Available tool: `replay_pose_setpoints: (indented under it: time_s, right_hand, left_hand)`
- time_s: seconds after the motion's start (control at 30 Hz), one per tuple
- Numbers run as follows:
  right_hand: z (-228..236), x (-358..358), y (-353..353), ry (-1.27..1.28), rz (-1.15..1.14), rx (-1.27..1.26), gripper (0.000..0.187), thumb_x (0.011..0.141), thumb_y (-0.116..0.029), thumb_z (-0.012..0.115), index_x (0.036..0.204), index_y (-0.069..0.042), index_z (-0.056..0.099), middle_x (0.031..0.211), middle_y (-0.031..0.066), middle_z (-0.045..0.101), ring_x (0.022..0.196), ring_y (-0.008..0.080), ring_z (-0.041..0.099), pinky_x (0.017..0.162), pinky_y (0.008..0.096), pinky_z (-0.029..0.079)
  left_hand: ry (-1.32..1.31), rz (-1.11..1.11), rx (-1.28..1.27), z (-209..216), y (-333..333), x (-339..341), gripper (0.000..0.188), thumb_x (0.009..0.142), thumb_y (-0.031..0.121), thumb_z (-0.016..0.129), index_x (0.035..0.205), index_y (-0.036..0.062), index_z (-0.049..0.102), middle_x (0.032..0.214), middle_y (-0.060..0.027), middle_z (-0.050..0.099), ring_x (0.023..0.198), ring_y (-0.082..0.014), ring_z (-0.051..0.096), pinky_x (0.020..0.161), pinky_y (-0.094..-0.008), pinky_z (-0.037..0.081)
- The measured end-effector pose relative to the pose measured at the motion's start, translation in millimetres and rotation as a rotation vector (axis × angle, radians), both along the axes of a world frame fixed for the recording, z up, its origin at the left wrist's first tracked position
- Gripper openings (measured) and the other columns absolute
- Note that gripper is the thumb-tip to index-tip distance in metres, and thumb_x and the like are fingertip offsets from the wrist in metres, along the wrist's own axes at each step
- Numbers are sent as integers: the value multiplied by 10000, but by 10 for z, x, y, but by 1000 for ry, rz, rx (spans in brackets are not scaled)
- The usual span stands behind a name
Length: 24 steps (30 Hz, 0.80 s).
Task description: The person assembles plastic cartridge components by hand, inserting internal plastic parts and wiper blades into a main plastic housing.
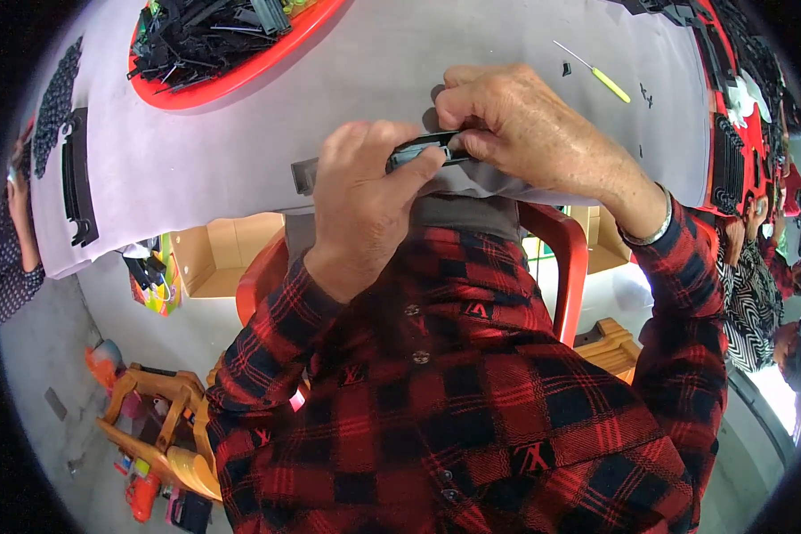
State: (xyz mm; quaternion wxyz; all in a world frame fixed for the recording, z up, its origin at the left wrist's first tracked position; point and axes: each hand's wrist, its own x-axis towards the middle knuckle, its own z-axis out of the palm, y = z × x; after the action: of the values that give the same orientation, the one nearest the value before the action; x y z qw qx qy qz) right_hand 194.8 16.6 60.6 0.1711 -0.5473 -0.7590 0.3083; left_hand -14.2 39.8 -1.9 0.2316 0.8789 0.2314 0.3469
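A long dark plastic part with a grey piece set in it lies across both my hands, close to the table's near edge. My left hand is closed round its middle, the thumb pressing on the grey piece. The part's left end sticks out past my left hand. At the part's right end my right hand has its thumb and bent fingers pinched together. Those fingers hide what lies between them, so any small piece there cannot be made out.
A red basin heaped with black plastic pieces stands at the far left. A thin screwdriver with a yellow-green handle lies far right, near small black bits. Black strips rest at the left edge. Other people sit at both sides.
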Motion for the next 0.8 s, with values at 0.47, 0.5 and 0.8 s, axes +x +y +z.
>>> replay_pose_setpoints:
  time_s: [0.47,0.5,0.8]
  right_hand:
    - [-1,-14,68,-54,39,0,92,755,26,614,843,43,636,856,211,616,884,416,623,775,478,493]
    - [15,-13,77,-52,51,-12,101,752,26,614,848,43,643,859,218,623,889,419,626,779,477,497]
    - [-5,-45,112,-52,57,20,113,714,21,626,821,49,652,821,254,637,870,442,628,744,489,500]
  left_hand:
    - [86,17,22,41,-5,-7,340,705,-7,718,1004,149,753,1047,-58,633,992,-293,607,978,-504,466]
    - [83,18,26,39,-7,-7,335,708,-4,716,1004,148,753,1042,-58,631,990,-289,607,976,-507,467]
    - [95,21,28,56,-1,-19,327,722,5,700,1011,149,751,1031,-58,625,977,-294,600,976,-503,468]
